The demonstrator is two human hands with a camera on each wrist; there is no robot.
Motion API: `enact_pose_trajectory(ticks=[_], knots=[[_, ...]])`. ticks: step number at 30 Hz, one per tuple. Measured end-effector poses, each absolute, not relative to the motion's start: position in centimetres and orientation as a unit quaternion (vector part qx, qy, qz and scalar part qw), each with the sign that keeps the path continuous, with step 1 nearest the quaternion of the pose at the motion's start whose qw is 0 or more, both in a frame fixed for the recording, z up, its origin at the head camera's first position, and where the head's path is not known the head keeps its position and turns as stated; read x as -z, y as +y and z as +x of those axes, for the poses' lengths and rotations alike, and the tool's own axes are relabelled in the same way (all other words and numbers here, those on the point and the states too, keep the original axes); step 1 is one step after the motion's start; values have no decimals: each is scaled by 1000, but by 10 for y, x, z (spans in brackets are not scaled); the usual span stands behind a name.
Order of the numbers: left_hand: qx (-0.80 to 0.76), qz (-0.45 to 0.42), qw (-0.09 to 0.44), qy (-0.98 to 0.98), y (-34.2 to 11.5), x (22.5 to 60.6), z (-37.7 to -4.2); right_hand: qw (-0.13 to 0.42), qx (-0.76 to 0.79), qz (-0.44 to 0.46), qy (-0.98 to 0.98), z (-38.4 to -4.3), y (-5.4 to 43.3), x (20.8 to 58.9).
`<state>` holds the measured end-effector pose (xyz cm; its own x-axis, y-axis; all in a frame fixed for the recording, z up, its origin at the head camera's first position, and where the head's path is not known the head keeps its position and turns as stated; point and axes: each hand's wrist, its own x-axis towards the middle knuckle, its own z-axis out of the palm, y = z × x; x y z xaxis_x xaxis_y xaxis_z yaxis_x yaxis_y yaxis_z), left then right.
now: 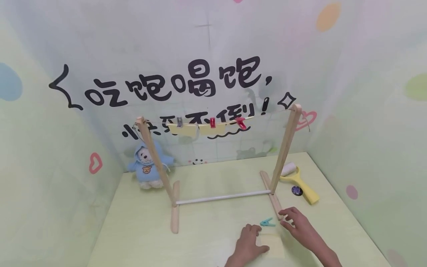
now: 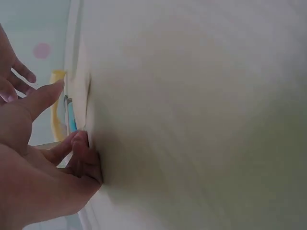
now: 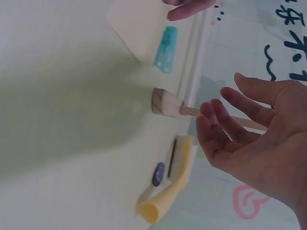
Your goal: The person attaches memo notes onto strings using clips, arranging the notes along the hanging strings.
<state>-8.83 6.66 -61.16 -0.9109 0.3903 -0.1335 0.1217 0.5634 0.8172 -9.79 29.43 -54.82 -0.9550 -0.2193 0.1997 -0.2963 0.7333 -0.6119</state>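
Observation:
A pale yellow square of paper (image 1: 275, 247) lies on the table near the front. My left hand (image 1: 247, 244) is at its left edge, fingertips down by the tabletop and thumb raised apart over the paper. Just beyond the paper lies a teal clothespin (image 1: 267, 222), also seen flat in the right wrist view. My right hand (image 1: 300, 229) hovers right of the clothespin, near the rack's right foot, its fingers loosely bent with nothing between them. On the string of the wooden rack (image 1: 287, 148), a grey clip (image 1: 179, 122) and two red clips (image 1: 212, 122) hold yellow paper pieces (image 1: 183, 129).
The rack's white crossbar (image 1: 223, 197) runs low between its feet. A plush toy in blue (image 1: 148, 170) sits behind its left post. On the right lie a yellow-handled lint roller (image 1: 305, 189) and a dark round object (image 1: 297, 191). Printed walls enclose the table.

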Motion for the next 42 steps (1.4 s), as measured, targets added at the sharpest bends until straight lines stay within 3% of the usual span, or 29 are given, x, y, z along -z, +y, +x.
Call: enact_pose_trajectory(ticks=[3,7,9,13,16,20,24,31,42], knots=[[-403,141,122,896,74,616,-81,36,-350,135,-926,-109,302,582],[-314,150,80,934,84,618,-76,76,-330,172,-925,-128,320,652],[-277,156,56,946,87,622,-75,92,-313,185,-927,-132,319,666],[-246,168,9,955,90,634,-74,99,-285,199,-933,-125,296,635],[-245,175,7,954,89,633,-73,75,-266,175,-945,-117,283,607],[-246,171,36,953,87,623,-73,83,-259,183,-945,-119,285,612],[-256,166,61,950,86,618,-74,126,-268,237,-925,-126,295,633],[-256,181,56,948,84,619,-75,140,-260,237,-925,-125,294,632],[-239,218,30,946,80,627,-76,73,-226,162,-958,-116,278,606]])
